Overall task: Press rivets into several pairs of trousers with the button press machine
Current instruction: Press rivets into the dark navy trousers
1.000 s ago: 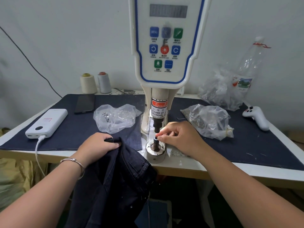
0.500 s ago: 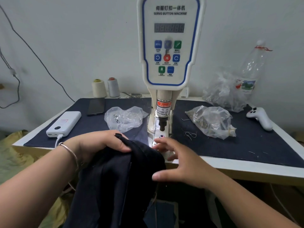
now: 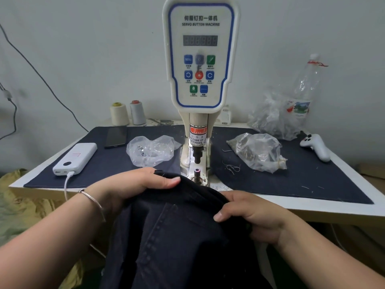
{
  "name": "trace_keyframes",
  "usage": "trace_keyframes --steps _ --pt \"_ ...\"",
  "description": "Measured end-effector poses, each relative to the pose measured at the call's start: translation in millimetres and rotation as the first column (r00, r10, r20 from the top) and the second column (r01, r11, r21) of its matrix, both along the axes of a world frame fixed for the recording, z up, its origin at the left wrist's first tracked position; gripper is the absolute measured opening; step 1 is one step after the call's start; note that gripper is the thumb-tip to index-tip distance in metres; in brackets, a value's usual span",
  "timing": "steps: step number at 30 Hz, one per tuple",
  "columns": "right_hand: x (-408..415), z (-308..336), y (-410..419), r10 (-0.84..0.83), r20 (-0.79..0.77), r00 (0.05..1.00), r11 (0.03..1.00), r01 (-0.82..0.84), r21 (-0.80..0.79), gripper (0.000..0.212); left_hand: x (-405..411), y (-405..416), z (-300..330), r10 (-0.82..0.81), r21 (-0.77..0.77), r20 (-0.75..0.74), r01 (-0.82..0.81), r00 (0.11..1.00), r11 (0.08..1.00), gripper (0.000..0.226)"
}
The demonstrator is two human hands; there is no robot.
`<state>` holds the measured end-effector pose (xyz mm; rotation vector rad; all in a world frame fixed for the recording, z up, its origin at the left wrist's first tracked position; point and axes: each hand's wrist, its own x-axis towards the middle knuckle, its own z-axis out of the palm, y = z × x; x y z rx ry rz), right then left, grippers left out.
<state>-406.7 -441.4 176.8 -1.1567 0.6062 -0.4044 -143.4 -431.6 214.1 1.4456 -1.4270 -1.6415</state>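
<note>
We use the button press machine [image 3: 200, 57] as landmark. We hold the dark trousers [image 3: 177, 236] bunched just in front of its lower die post [image 3: 197, 173], the cloth's top edge almost at the post but not over it. Left hand [image 3: 133, 184] grips the top fold left of the post, fingers laid over the cloth, thumb hidden under it. Right hand [image 3: 248, 213] pinches the fold right of the post, thumb on top, fingers curled beneath. Two-hand grip likely so we can stretch the cloth flat and aim the spot onto the die. Upper punch [image 3: 197, 155] sits raised above the post, gap free. Bag of small metal parts [image 3: 152, 150] lies left of the machine, second bag [image 3: 258, 151] right, both likely in easy reach for reloading. Pressing not done yet on this pair, we judge.
</note>
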Motion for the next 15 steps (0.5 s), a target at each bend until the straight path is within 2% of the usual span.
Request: trace_keyframes --steps 3,7,9,11,15 --pt "-6 -3 -6 -0.064 -0.041 0.997 0.998 0.064 -0.004 0.035 3 0 -6 -0.035 0.022 -0.013 0.036 0.999 0.999 0.055" --pt "-11 -7 -15 -0.237 -0.14 0.961 0.97 0.241 0.011 0.044 3 -2 -19 -0.021 0.04 -0.04 0.022 0.999 0.999 0.044" --pt "-8 -4 -19 -0.314 -0.209 0.926 0.949 0.306 -0.072 0.038 -2 -5 -26 0.04 0.052 -0.025 -0.039 0.999 0.998 0.046" --pt "-4 0 -26 -0.409 -0.244 0.879 0.909 0.371 -0.189 0.028 -11 -8 -28 0.114 0.023 0.012 -0.114 0.993 0.993 0.037" --pt "5 4 -50 -0.529 -0.243 0.813 0.827 0.43 -0.364 0.036 -21 -25 -29 0.248 -0.118 0.089 -0.238 0.965 0.964 0.037"
